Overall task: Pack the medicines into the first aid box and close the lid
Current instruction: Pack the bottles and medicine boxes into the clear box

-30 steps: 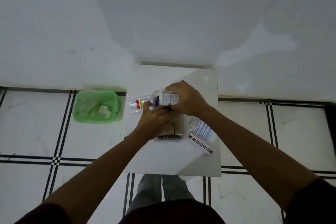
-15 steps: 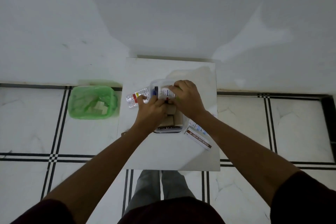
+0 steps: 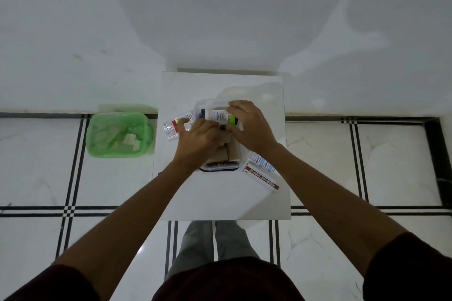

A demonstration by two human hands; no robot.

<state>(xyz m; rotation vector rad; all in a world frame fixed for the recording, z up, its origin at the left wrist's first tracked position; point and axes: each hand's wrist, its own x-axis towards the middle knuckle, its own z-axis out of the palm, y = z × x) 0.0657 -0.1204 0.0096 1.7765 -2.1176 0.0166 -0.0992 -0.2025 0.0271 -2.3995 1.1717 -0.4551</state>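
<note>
Both hands are working over the clear first aid box [image 3: 220, 166] mid-table [image 3: 220, 198]: right hand [image 3: 249, 127] is gripping a labelled bottle [image 3: 218, 116], seating it inside w/ left hand [image 3: 199, 139] steadying; left's grip unclear. Ointment carton [image 3: 263, 178] is waiting beside the box.

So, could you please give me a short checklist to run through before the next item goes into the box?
1. First aid box on the table: ok.
2. Lid off: ok, box open.
3. Both hands free: not ok; left hand and right hand are arranging a labelled item inside.
4. Items left outside: not ok; ointment carton, antiseptic pack, clear bottle.
5. Room left inside: cannot tell.
</note>
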